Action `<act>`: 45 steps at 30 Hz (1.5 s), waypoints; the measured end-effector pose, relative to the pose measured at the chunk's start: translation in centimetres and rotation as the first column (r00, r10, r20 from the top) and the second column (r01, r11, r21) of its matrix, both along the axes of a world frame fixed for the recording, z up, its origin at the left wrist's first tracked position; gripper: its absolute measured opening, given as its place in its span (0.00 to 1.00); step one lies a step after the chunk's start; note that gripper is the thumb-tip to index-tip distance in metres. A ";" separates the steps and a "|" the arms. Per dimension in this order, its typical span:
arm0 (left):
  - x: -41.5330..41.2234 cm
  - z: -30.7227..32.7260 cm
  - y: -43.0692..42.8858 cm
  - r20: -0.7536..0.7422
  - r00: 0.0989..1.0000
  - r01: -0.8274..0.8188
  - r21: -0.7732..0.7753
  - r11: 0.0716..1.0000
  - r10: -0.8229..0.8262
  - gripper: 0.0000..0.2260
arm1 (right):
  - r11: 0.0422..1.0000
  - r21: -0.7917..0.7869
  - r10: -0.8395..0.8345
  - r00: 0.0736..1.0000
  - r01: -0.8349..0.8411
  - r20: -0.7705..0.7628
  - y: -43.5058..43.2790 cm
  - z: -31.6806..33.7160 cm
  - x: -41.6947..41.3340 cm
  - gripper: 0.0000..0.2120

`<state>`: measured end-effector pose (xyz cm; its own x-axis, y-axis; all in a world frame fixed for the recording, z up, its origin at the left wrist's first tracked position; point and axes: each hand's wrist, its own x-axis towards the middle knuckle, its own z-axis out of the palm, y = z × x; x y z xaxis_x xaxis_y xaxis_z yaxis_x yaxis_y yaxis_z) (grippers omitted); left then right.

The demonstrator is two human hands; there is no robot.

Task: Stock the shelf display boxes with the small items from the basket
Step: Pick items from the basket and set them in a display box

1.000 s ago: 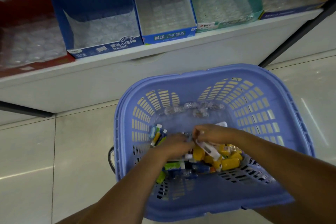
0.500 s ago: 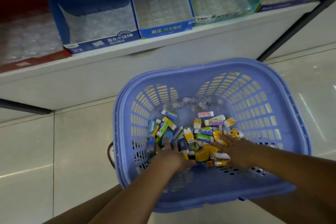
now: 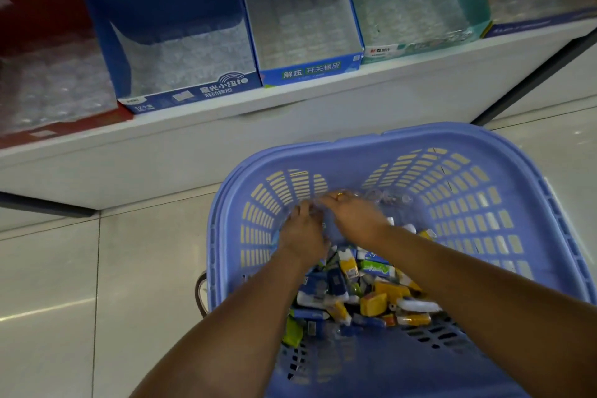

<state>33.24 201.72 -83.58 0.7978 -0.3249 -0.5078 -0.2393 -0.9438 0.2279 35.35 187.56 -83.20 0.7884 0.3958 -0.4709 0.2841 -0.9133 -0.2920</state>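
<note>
Dozens of small items, packed in yellow, blue, green and white: heaped on the near half of the container's bottom.
Container: basket, lilac plastic with slatted walls, standing on the floor just in front of the shelf.
Hands: left hand and right hand, both inside the basket at its far wall, beyond the heap and close together, at a piece of clear plastic lying there. Both are blurred, so I cannot tell whether the fingers grip it or lie spread.
Ring: on a right-hand finger.
Shelf: white and low, behind the basket.
On it, left to right: red box, dark blue box, light blue box, teal box, each showing a clear bubbled liner inside.
</note>
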 end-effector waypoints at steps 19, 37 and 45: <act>1.2 -1.7 -0.6 -0.281 0.644 -0.765 -0.236 0.599 0.712 0.16 | 0.981 -0.024 -0.187 0.975 0.192 0.122 2.8 -3.2 -2.4 0.21; 4.4 5.3 -1.5 -0.393 0.814 -0.517 -0.157 0.841 0.427 0.18 | 0.957 -0.004 -0.266 0.874 0.290 -0.407 -3.2 3.9 1.1 0.15; 8.0 18.9 3.5 -0.491 0.871 -0.190 -0.342 0.920 -0.003 0.04 | 0.838 0.355 -0.174 0.819 0.415 -0.547 -2.6 16.6 3.8 0.11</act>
<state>41.22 205.19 -64.70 0.5272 -0.4998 -0.6872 0.0736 -0.7788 0.6229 39.11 184.95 -66.60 0.6232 0.4384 -0.6476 -0.2621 -0.6631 -0.7012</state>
